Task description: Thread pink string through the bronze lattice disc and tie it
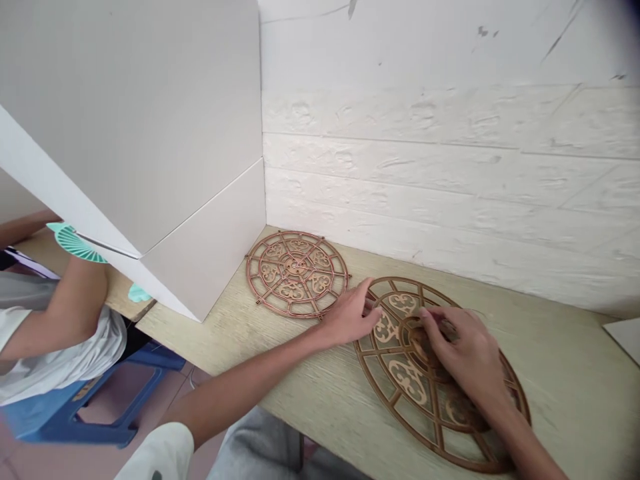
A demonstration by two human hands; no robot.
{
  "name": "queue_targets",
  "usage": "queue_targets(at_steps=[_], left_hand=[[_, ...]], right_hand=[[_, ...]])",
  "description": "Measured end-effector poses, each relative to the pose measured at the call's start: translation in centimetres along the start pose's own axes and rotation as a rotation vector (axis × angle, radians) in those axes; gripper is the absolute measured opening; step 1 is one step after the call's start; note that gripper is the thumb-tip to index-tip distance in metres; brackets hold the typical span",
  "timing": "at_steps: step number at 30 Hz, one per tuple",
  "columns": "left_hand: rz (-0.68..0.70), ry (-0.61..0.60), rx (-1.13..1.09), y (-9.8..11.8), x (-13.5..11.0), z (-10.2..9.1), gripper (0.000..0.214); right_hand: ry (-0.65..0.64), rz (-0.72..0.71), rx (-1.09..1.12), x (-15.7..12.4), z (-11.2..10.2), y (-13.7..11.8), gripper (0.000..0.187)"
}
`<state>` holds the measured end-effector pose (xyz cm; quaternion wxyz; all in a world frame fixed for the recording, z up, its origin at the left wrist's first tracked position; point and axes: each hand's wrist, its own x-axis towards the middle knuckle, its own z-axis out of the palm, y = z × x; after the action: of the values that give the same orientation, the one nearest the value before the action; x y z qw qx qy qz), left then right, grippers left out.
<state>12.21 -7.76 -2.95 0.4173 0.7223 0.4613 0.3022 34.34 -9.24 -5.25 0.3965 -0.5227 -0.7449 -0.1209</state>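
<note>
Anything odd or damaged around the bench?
Only the white wall: dark scuffs mark its upper right, breaking an otherwise pale surface. On the table, nothing stands out with either openwork disc: the copper-toned one or the larger brown one.

A scuffed white wall (450, 150) backs the wooden table (565, 373).

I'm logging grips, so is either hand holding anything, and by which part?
The left hand is at the rim of the larger disc, perhaps gripping it; whether the right hand, above the middle, holds anything cannot be told.
</note>
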Motion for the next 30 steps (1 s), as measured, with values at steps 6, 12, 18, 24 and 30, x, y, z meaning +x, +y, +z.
queue_targets(at_steps=[6,12,18,24,30], left_hand=[[0.065,0.035,0.057,-0.2,-1.0,0.4,0.065],[0.117,-0.002,-0.059,0.2,-1.0,-0.1,0.069],[0.118,-0.007,-0.11,-0.3,-0.2,-0.3,0.068],[0.126,0.045,-0.124,-1.1,1.8,-5.0,0.054],[-0.117,0.45,0.466,-4.5,2.8,-14.8,0.04]], right_hand=[[-0.029,0.019,0.025,-0.2,0.1,0.2,0.036],[-0.023,0.046,0.046,-0.3,0.5,0.5,0.037],[-0.02,0.064,0.039,-0.5,0.8,0.9,0.041],[0.012,0.156,0.069,-0.4,0.9,1.6,0.04],[0.014,0.204,0.125,1.0,-0.2,-0.1,0.041]])
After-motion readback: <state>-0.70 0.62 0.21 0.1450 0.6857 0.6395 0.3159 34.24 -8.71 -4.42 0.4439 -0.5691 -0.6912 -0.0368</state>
